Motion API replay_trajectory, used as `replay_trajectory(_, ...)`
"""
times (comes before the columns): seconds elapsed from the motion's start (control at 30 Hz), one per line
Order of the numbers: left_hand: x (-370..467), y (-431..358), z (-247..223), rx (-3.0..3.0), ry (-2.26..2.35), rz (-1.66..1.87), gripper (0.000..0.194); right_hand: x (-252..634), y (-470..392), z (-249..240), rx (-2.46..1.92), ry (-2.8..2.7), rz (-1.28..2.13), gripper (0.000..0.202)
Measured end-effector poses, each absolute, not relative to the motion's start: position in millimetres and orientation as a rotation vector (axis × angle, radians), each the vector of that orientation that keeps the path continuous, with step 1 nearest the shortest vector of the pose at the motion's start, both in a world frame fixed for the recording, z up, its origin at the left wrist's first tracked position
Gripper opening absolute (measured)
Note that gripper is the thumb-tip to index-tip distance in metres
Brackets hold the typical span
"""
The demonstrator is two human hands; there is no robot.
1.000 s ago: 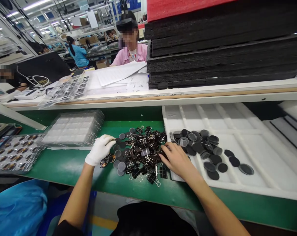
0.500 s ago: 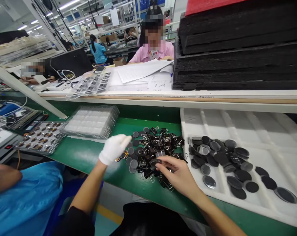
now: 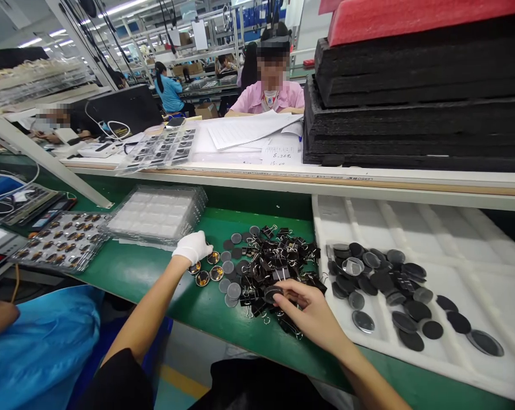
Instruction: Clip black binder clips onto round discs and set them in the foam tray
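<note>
My left hand [image 3: 192, 247], in a white glove, is closed above several round gold-and-black parts [image 3: 202, 278] on the green table; whatever its fingers pinch is hidden. Between the bare thumb and fingers of my right hand [image 3: 310, 310] is a dark round disc [image 3: 273, 294] with a black binder clip [image 3: 281, 274] on it. Just behind that hand spreads a heap of black binder clips [image 3: 291, 250]. Grey and black discs [image 3: 233, 291] lie along the heap's left side.
A white foam tray [image 3: 449, 228] with black discs [image 3: 383, 281] fills the right side. Clear plastic trays [image 3: 155, 212] are stacked at the left, beside a tray of round parts [image 3: 65, 242]. Black foam [image 3: 411, 131] stands on the shelf [image 3: 240, 175]. A person's blue sleeve [image 3: 39, 347] shows lower left.
My left hand has moved left, away from the discs, and more gold-and-black parts show beside it. My right hand keeps its hold on the disc, nearly in place.
</note>
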State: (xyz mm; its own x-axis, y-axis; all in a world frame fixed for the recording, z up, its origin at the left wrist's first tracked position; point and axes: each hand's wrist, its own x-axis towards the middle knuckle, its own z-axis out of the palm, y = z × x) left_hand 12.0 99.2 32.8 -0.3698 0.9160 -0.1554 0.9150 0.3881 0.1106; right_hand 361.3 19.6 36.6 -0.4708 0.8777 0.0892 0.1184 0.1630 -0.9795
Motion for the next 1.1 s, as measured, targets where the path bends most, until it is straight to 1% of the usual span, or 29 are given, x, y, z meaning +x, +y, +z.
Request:
replay_trajectory(0.2,13.5,97.9,33.5,1.538,2.238,0.570,0.021,373.4,16.5,29.5,-0.953,-1.587,1.496,0.028)
replay_trajectory(0.27,21.5,95.2,40.0,1.449,2.099,0.778,0.028,375.3,14.1,27.9,-0.945,-1.536,1.527,0.028)
replay_trajectory(0.37,50.5,90.0,53.1,1.292,1.846,1.076,0.049,373.4,11.8,32.1,-0.944,-1.450,1.542,0.030)
replay_trajectory(0.43,81.1,86.0,62.9,1.210,1.677,1.184,0.055,369.9,12.0,38.6,-0.922,-1.380,1.528,0.030)
replay_trajectory(0.5,116.4,81.0,73.0,1.105,1.446,1.223,0.054,367.3,13.1,45.8,-0.881,-1.323,1.481,0.029)
replay_trajectory(0.53,134.1,78.0,77.9,1.019,1.290,1.227,0.049,367.1,13.6,49.2,-0.860,-1.304,1.447,0.028)
replay_trajectory(0.6,166.6,71.0,85.6,0.816,0.962,1.211,0.033,369.8,13.9,54.3,-0.838,-1.281,1.369,0.025)
replay_trajectory(0.63,180.7,67.2,88.1,0.750,0.845,1.188,0.028,372.5,13.3,56.0,-0.837,-1.273,1.337,0.024)
replay_trajectory(0.67,193.1,63.5,89.5,0.733,0.783,1.168,0.031,375.9,12.3,56.9,-0.845,-1.262,1.317,0.023)
replay_trajectory(0.73,213.5,56.4,89.6,0.865,0.815,1.144,0.043,383.2,9.2,56.4,-0.885,-1.226,1.314,0.025)
replay_trajectory(0.77,221.7,53.0,88.7,0.968,0.863,1.149,0.044,386.5,7.4,55.2,-0.917,-1.203,1.312,0.026)
replay_trajectory(0.83,235.1,45.7,86.3,1.183,0.981,1.152,0.039,391.7,4.4,51.0,-0.999,-1.166,1.255,0.029)
replay_trajectory(0.9,244.6,37.0,83.8,1.353,1.084,1.130,0.033,394.6,2.7,46.0,-1.087,-1.150,1.120,0.030)
replay_trajectory(1.0,251.4,21.9,78.9,1.514,1.151,1.075,0.037,396.7,2.3,39.9,-1.165,-1.142,0.975,0.033)
replay_trajectory(1.1,251.2,8.7,70.4,1.674,1.189,0.994,0.045,398.4,0.7,35.6,-1.146,-1.129,1.011,0.035)
